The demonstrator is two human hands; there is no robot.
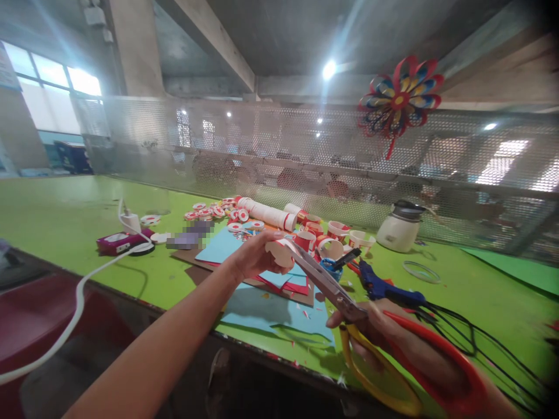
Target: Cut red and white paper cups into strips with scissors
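My left hand [257,256] holds a small white and red paper piece [283,251] above the green table [65,215]. Gripped in my right hand [375,331] are large scissors [327,282] with one yellow and one red handle loop. The scissor blades reach up and left to the paper piece and close on its edge. Below my hands lie blue and red paper sheets [271,308] on brown card. Small paper scraps dot the sheets.
Several red-and-white paper rings and cups [262,216] lie behind the sheets. A blue glue gun [384,286] with black cable lies right. A white cooker [399,227] stands far right, a white charger and pink box [124,240] left. A paper flower [399,99] hangs on the mesh.
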